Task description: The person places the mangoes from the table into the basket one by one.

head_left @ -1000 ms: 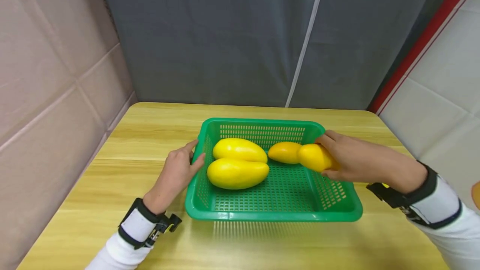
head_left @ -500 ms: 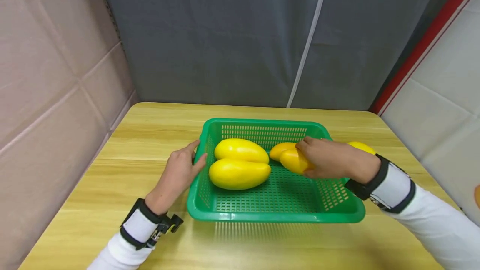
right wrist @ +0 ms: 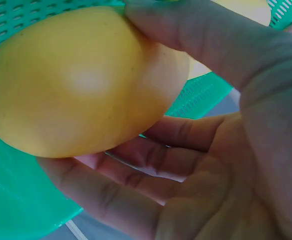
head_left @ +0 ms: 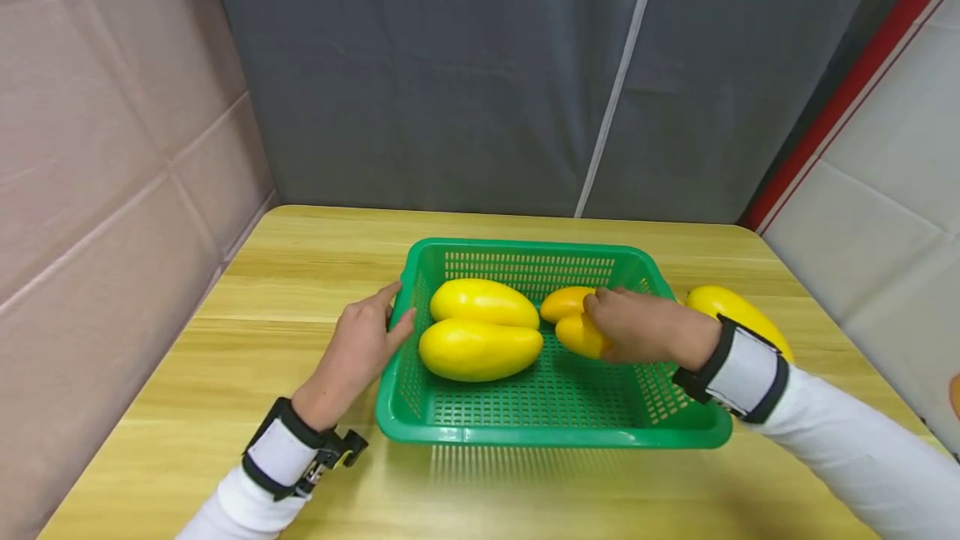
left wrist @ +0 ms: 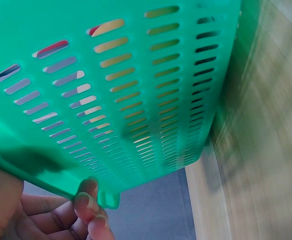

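Observation:
My left hand (head_left: 358,340) grips the left rim of a green plastic basket (head_left: 577,438), thumb on the inner side. Its curled fingers (left wrist: 88,207) show at the basket's lip in the left wrist view. Inside the basket's right half, my right hand (head_left: 645,327) holds an orange-yellow mango (head_left: 581,336) low down. The right wrist view shows the thumb on one side of this mango (right wrist: 80,85) and the fingers on the other. Right behind it lies a second orange-yellow mango (head_left: 564,304). Two larger yellow mangoes (head_left: 480,348) lie side by side in the left half.
Another large yellow mango (head_left: 738,315) lies on the wooden table (head_left: 300,273) right of the basket, partly hidden by the right wrist. A grey curtain (head_left: 420,82) hangs behind the table. Pale padded walls stand at the left (head_left: 112,148) and right.
My right hand has moved left and lowered the mango into the basket, beside the other orange-yellow one. The large mango on the table has come into view. My left hand stays on the rim.

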`<state>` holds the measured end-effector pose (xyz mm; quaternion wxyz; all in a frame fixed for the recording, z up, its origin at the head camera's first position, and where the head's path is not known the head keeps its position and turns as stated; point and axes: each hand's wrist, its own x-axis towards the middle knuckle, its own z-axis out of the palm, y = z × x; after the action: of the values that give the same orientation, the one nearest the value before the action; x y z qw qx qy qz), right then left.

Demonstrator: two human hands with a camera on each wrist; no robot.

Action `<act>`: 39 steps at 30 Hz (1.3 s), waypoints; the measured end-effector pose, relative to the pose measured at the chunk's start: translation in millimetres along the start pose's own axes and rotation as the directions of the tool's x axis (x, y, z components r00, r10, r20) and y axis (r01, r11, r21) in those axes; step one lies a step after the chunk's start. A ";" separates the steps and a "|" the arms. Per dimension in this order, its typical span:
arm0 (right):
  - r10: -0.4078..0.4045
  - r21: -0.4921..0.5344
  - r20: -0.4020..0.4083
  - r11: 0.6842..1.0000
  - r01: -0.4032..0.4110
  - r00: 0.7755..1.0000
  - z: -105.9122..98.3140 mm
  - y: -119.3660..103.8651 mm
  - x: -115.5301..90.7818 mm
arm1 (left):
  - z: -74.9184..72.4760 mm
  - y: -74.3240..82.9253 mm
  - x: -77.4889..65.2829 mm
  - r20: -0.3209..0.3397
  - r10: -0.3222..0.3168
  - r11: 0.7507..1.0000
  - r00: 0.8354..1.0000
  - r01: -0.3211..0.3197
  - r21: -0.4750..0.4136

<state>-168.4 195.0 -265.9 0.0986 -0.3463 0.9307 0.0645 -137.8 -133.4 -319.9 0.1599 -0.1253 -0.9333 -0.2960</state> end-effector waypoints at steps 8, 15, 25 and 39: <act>-0.008 -0.009 0.064 1.000 0.009 0.998 5.4 -2.0 7.8 | -0.6 0.2 -0.6 -0.009 0.010 1.000 1.000 -0.010 0.003; -0.007 -0.011 0.067 1.000 0.007 0.998 13.7 -3.2 12.6 | -0.1 0.5 -1.6 -0.001 0.001 1.000 1.000 -0.001 0.002; -0.001 0.000 0.077 1.000 0.001 0.997 20.4 -7.2 16.5 | 0.2 0.8 -2.4 -0.007 0.011 1.000 1.000 -0.011 0.011; -0.010 -0.001 0.021 1.000 0.010 1.000 21.2 -2.9 16.2 | -1.2 2.0 -1.9 -0.012 0.009 1.000 1.000 -0.008 0.024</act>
<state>-175.6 186.6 -290.4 0.1085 -0.3503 0.9278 0.0680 -135.2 -132.8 -318.7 0.1686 -0.1256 -0.9353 -0.2846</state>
